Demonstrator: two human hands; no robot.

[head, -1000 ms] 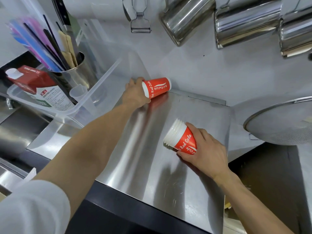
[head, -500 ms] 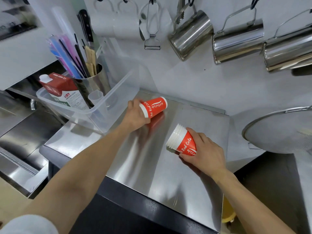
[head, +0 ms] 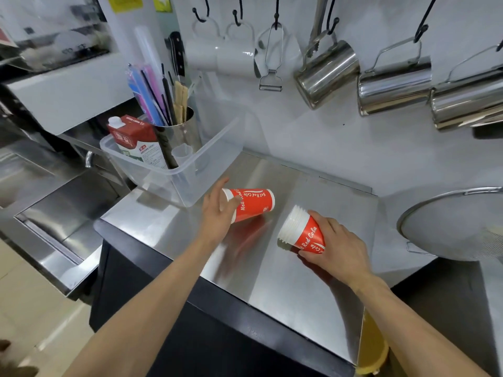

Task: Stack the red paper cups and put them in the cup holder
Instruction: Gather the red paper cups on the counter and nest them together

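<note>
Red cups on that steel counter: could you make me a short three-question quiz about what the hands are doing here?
1. True or false: the left hand holds a single cup lying on its side.
2. What does the right hand grip? A) a steel jug B) a cup stack C) a peeler
3. Fill in: the stack has its white rims pointing toward the ____ hand.

Key: 1 true; 2 B; 3 left.
</note>
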